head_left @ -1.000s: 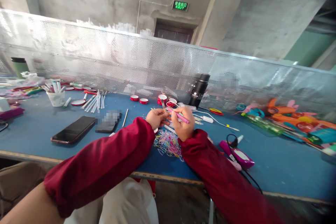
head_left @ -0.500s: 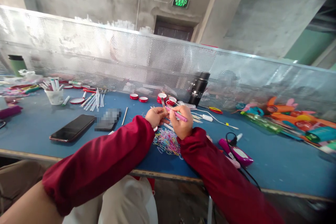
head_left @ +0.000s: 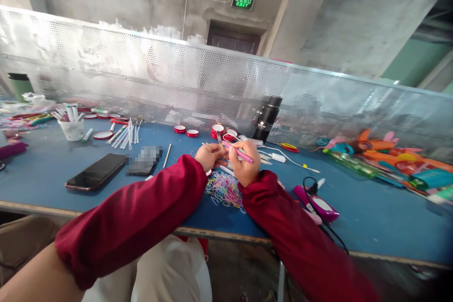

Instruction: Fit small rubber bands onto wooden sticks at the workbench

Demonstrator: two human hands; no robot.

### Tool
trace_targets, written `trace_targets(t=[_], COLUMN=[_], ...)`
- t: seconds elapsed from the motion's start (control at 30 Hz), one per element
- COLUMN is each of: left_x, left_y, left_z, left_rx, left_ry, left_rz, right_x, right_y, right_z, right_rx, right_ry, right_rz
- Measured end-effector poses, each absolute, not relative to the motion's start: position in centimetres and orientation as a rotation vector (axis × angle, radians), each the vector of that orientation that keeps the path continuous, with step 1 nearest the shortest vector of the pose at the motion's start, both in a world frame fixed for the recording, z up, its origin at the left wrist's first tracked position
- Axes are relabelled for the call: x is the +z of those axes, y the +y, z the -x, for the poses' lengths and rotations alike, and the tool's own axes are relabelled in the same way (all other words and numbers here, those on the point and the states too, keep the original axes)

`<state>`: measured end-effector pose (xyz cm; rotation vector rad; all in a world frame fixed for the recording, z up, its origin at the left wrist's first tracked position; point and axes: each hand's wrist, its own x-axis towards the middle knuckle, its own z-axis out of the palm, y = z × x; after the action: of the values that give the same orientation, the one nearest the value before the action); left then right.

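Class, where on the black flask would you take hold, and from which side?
Grip the flask round its body, below the cap, coming from the near side: it stands on its base, a cylinder, with the mesh screen close behind and red lids at its left.

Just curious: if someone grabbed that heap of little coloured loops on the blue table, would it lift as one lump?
Probably not: the coloured loops lie as a loose tangle of thin separate rings, so a pinch would likely lift only some. They look floppy and light. Pushed, the heap would probably spread, not roll.
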<state>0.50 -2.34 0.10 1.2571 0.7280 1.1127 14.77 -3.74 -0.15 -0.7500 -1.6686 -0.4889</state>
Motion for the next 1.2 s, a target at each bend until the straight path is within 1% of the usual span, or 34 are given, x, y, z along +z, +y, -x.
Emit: trace_targets(t=[1.2], left_x=[0.2], left_y=[-2.43], left_z=[-0.43], left_rx=[1.122], left_ry=[0.736], left_rz=[-1.232], right_x=[-0.05], right_y=[-3.84], right_z=[-14.79], right_rx=[-0.471], right_ry=[-1.657], right_rz=[0.783])
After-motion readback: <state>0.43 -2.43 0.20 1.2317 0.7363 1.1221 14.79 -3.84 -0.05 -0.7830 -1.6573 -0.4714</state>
